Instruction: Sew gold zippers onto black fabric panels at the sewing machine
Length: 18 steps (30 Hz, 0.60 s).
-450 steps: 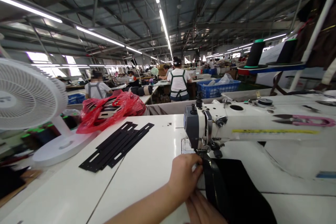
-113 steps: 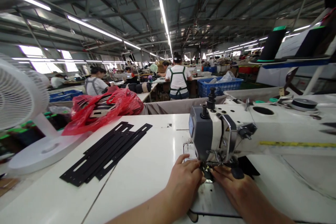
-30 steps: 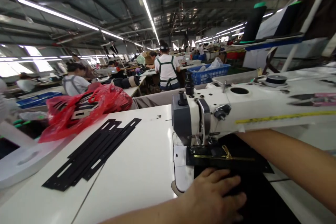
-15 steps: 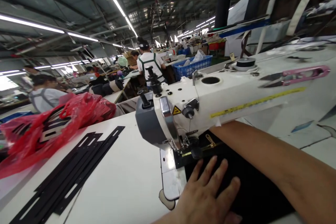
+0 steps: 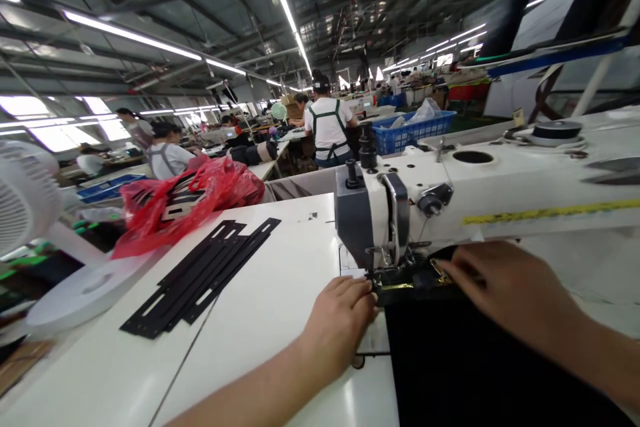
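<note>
A white sewing machine [image 5: 530, 187] stands over black fabric [image 5: 450, 353], which carries a gold-toothed zipper [image 5: 397, 286] lying under the presser foot area. My left hand [image 5: 340, 320] is left of the needle, its fingers curled together at the fabric's left end; the fingertips are partly hidden. To the right of the needle, my right hand [image 5: 515, 283] pinches the gold zipper pull [image 5: 440, 271] between thumb and fingers. Most of the fabric hangs toward me below both hands.
Black slotted strips [image 5: 205, 280] lie stacked on the white table [image 5: 270, 327]. Beyond them are a red plastic bag [image 5: 225, 183] and a white fan [image 5: 75, 233]. Snips [image 5: 617, 170] rest on the machine. A blue crate [image 5: 415, 133] and co-workers [image 5: 330, 123] are behind.
My left hand has gone from lying spread on the fabric to closing at its left end. My right hand has come out from behind the machine arm to the zipper pull. The view has swung left.
</note>
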Tool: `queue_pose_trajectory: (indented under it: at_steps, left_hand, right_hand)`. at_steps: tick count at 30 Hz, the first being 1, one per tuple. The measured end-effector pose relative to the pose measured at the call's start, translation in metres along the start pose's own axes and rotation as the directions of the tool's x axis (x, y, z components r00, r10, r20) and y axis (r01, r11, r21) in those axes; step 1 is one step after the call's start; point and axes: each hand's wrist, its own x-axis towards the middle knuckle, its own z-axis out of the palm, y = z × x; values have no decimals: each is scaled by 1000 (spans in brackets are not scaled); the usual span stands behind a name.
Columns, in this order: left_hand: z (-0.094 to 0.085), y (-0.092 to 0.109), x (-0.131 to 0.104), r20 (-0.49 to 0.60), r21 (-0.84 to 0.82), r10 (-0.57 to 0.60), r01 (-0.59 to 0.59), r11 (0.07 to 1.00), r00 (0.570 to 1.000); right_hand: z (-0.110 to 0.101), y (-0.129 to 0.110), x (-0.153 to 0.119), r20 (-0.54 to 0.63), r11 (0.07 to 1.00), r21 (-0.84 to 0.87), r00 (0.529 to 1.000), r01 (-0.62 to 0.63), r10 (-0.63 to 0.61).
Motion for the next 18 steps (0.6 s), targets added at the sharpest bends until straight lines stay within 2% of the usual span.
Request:
queue_pose_trajectory:
  at_steps: [2,4,6,9,12,15,18]
  left_hand:
    - [2,-7,6,33,-8,47,-47,999,998]
    - [0,-8,12,67,-21,-35,36,999,997]
    - [-3,-6,17,102,-11,-133,135,991,986]
    - [-4,0,14,132,35,-128,125,992,983]
    - [1,5,4,96,99,-65,55,994,993]
    - [8,6,-4,57,176,-37,27,984,998]
    - [15,2,-4,5,153,-15,14,988,1000]
  right_hand:
    - [-6,-27,-13,58,987,21,985,159,-160]
    - [-12,-51,-24,92,959,54,955,277,-281]
    - [-14,-63,-25,110,956,107,953,272,-283]
    - [-4,-58,-10,127,969,161,970,187,-208]
    - [20,-45,3,116,977,98,973,187,-198]
    - [42,-40,3,136,976,77,968,202,-211]
    - [51,-41,-2,143,975,100,967,199,-212]
